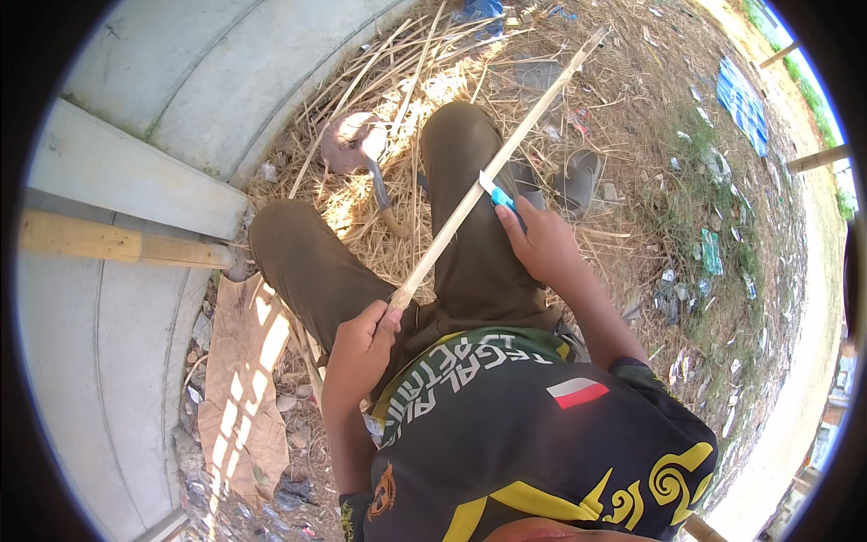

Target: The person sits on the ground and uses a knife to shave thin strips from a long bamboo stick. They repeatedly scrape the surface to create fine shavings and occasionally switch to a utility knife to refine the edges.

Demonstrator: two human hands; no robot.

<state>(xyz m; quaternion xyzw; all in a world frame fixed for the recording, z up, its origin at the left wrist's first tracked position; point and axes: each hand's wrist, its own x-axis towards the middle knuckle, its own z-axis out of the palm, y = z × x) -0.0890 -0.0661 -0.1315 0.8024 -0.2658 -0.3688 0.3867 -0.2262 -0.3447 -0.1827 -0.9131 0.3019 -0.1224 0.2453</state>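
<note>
Left grip (363, 348) is clenched, right grip (546, 242) curled.

An outdoor yard serves as a makeshift work spot beneath a pale panelled wall (203, 108) at 10 o'clock. Loose straw-like strips (461, 77) carpet the earth near 11 o'clock, while a blue-handled cutter (499, 196) meets a long pale strip (452, 231) near the centre. Litter (668, 294) and sparse grass (695, 203) spread toward 3 o'clock; at 2 o'clock, a blue-striped sheet (742, 107) lies in daylight near upright posts (817, 160).
</note>
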